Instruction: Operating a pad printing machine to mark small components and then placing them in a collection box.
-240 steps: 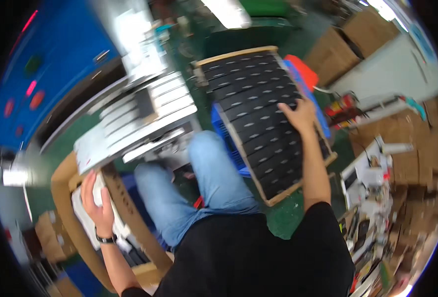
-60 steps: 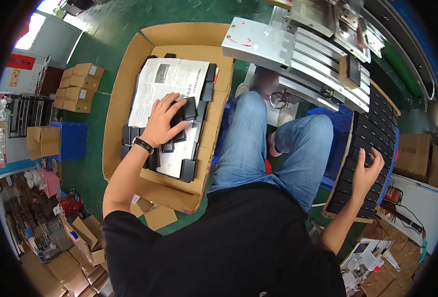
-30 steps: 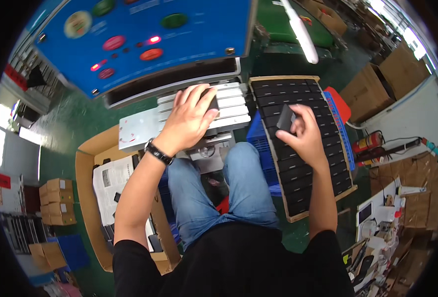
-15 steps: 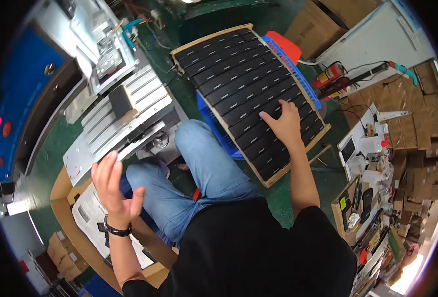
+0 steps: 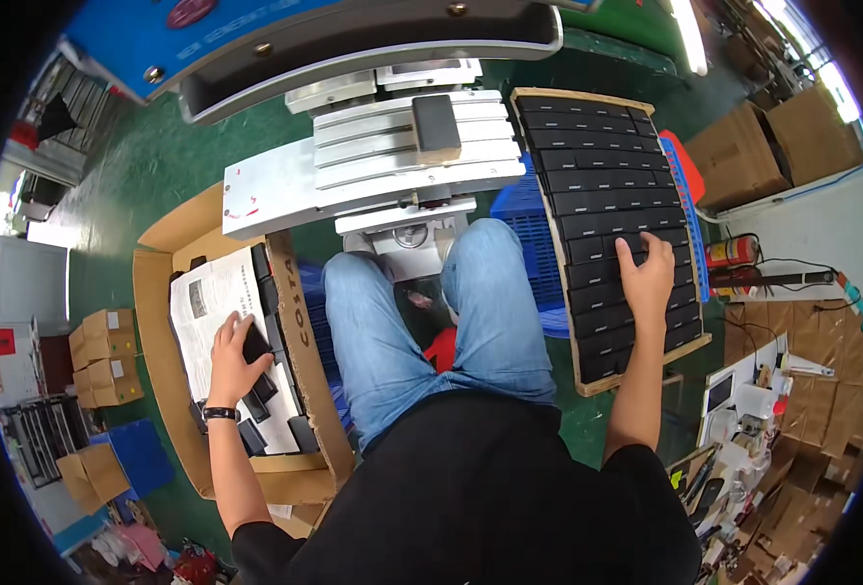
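My left hand (image 5: 229, 363), with a dark band on its wrist, is down inside an open cardboard box (image 5: 186, 450). Its thumb and fingers are closed around a small black block (image 5: 255, 343). Under it lies a printed white sheet (image 5: 215, 281), with several more black blocks (image 5: 259, 398) on and beside it. At the right, my right hand (image 5: 649, 273) rests open, thumb and fingers apart, on rows of black blocks (image 5: 602, 205) with small pale marks. They fill a wood-edged tray (image 5: 602, 388), and the hand lifts none of them.
Ahead of my knees stands a silver slotted machine table (image 5: 373, 146) with one dark block (image 5: 436, 127) on it. A blue machine housing (image 5: 324, 24) overhangs it. Blue plastic crates (image 5: 524, 210) sit beneath the tray. A fire extinguisher (image 5: 732, 252) and a cluttered bench (image 5: 744, 409) are at the right.
My view has turned left. My left hand has gone from raised and empty down into the cardboard box, onto a black block. My right hand stays on the tray's blocks.
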Action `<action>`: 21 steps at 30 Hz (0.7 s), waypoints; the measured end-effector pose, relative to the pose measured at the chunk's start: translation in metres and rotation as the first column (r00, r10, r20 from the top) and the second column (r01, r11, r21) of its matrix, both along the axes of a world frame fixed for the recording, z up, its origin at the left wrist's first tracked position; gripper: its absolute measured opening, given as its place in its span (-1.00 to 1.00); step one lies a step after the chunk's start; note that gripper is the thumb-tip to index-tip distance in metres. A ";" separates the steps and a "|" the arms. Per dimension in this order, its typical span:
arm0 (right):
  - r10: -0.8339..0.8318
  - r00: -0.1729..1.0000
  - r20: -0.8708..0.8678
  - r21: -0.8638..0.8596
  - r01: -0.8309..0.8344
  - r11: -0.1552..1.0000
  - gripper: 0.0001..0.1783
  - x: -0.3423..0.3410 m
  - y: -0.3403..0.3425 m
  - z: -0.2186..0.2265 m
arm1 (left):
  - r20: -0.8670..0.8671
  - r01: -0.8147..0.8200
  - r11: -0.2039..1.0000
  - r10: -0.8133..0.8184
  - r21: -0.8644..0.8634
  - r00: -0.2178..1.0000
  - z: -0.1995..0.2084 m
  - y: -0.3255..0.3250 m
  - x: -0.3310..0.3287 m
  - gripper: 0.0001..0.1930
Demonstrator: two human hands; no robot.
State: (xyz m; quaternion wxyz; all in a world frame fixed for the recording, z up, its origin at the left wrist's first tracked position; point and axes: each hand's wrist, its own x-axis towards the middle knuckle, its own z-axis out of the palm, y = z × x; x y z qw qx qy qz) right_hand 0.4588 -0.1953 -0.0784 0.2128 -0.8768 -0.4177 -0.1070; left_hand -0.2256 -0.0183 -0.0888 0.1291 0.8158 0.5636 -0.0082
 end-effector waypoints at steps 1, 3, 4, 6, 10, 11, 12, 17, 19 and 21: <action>0.011 1.000 0.005 0.001 -0.011 1.000 -0.39 -0.003 0.001 0.003 | 0.005 -0.011 1.000 0.011 0.001 1.000 -0.003 -0.001 -0.002 -0.25; 0.066 0.995 -0.069 0.025 -0.064 0.998 -0.46 -0.011 0.007 0.012 | 0.064 0.005 1.000 -0.006 0.006 0.998 -0.006 -0.001 -0.007 -0.24; 0.104 0.988 -0.111 0.037 -0.101 0.994 -0.50 -0.017 0.013 0.018 | 0.089 0.002 1.000 -0.003 0.009 0.996 -0.005 -0.002 -0.011 -0.24; 0.171 0.967 -0.187 0.086 -0.157 0.984 -0.55 -0.026 0.024 0.028 | 0.152 -0.012 0.999 0.006 0.036 0.988 -0.009 -0.002 -0.017 -0.23; 0.333 0.903 -0.273 0.227 -0.276 0.934 -0.63 -0.045 0.043 0.060 | 0.238 -0.069 0.995 0.050 0.072 0.970 -0.010 0.019 -0.004 -0.22; 0.362 0.887 -0.287 0.229 -0.303 0.925 -0.63 -0.054 0.054 0.066 | 0.200 -0.102 0.991 0.084 0.083 0.976 -0.009 0.020 0.000 -0.21; 0.446 0.849 -0.283 0.285 -0.370 0.885 -0.63 -0.066 0.067 0.071 | 0.162 -0.131 0.987 0.115 0.095 0.980 -0.008 0.017 -0.002 -0.19; 0.730 0.656 -0.194 0.529 -0.556 0.641 -0.60 -0.115 0.119 0.093 | 0.124 -0.141 0.983 0.126 0.120 0.984 -0.011 0.013 -0.007 -0.17; 0.789 0.580 -0.202 0.617 -0.550 0.562 -0.59 -0.129 0.133 0.094 | 0.108 -0.090 0.994 0.084 0.054 0.991 -0.008 0.020 -0.007 -0.17; 0.864 0.454 -0.216 0.721 -0.522 0.455 -0.55 -0.138 0.147 0.092 | 0.105 -0.038 0.999 0.034 0.038 0.994 -0.005 0.027 -0.004 -0.20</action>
